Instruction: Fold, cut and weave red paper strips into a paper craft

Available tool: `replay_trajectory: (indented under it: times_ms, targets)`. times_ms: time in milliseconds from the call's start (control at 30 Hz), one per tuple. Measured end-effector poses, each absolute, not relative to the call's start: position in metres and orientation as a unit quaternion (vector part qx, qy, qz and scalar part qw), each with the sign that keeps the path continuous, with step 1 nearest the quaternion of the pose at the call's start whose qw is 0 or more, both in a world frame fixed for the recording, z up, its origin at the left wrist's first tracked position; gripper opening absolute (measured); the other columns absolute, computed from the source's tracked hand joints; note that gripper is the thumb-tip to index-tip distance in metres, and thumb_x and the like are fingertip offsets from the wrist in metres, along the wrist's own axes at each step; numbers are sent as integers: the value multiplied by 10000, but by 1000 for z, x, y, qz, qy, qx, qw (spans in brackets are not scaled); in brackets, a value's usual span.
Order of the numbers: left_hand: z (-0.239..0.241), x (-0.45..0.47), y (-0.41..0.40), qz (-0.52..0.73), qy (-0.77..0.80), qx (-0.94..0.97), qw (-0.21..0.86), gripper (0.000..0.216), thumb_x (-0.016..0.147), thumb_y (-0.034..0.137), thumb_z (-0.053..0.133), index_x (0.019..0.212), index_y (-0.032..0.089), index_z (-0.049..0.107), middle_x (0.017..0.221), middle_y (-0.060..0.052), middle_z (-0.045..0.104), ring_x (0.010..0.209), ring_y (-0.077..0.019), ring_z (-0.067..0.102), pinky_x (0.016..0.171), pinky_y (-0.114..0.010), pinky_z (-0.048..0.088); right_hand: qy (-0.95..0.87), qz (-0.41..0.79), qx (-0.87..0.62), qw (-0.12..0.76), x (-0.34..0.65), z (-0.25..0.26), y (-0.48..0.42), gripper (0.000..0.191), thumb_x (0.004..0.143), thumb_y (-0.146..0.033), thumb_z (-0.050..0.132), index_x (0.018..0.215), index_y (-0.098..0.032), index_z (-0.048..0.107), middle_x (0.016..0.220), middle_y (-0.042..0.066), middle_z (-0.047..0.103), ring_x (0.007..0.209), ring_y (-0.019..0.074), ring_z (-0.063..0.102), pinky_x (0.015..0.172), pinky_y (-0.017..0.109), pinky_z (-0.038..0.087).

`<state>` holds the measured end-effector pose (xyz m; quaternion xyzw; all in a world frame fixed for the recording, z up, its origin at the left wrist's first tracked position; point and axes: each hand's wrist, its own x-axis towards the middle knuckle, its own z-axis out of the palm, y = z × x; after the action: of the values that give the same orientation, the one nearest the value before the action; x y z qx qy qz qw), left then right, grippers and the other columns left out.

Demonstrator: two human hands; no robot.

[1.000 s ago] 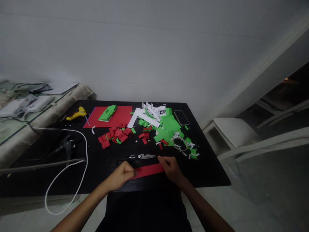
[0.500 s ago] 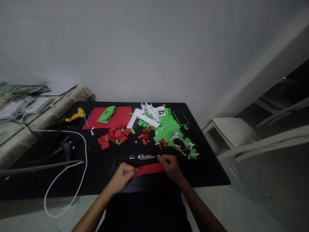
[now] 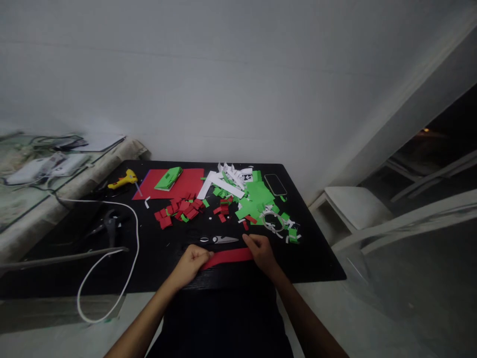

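A red paper strip [image 3: 231, 256] stretches between my two hands near the table's front edge. My left hand [image 3: 192, 263] pinches its left end, thumb on top. Around the right end, my right hand [image 3: 261, 252] is closed, its fingers partly hidden. Just beyond the strip lies a pair of scissors [image 3: 225, 239], blades pointing right, its dark handles hard to see against the black table. Folded red paper pieces [image 3: 181, 209] are heaped farther back on the left, with a few green bits among them.
On the black table [image 3: 160, 268] are a red sheet [image 3: 149, 186] under a green paper bundle [image 3: 168, 179], a yellow glue gun [image 3: 124, 180], green sheets [image 3: 257, 199], white strips [image 3: 227, 184], a ring [image 3: 273, 222] and a phone [image 3: 276, 184]. A white cable [image 3: 137, 238] loops at left.
The camera view has shifted slightly, so the table sits a little differently in the picture. Both hands keep hold of the red strip, which looks slightly more bowed.
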<state>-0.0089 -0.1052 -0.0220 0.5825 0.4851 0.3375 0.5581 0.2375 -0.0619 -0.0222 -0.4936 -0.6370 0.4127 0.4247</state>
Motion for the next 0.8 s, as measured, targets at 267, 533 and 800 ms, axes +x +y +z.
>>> replay_trajectory:
  times_ms: [267,533,800]
  targets:
    - [-50,-21,-102,341,476,594,552,448,1011,492,610,722,157,538,565,94,400,437,-55,350,448,-199,342,-644,404,-486,431,237,-23,-61,551,907,-535,539,552,-248,231,561,-59,238,538,100,257,531,281,234]
    - [-49,-21,-102,341,479,599,544,398,1018,461,613,782,142,583,601,81,463,452,-55,403,450,-194,377,-649,396,-479,437,235,-21,-62,566,907,-557,537,552,-249,223,554,-61,229,529,99,252,520,279,234]
    - [-24,-10,-105,339,495,576,555,703,866,687,604,499,223,224,499,86,163,475,-55,138,480,-266,131,-642,408,-492,424,237,-24,-61,546,907,-531,545,560,-250,231,564,-62,230,538,101,254,524,281,230]
